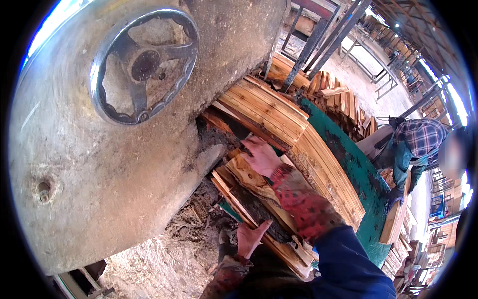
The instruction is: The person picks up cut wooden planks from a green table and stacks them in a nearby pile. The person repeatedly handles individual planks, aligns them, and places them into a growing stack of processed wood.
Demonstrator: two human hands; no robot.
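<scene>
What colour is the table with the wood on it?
Green with dark smudges: the table shows best in the head view.

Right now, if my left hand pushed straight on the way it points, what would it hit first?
Probably the long, pale-edged board just ahead: your left hand already seems to be against it, though depth is hard to judge there.

Long narrow board (233, 198), alongside bark-edged yellowish slab (251, 176)
</scene>
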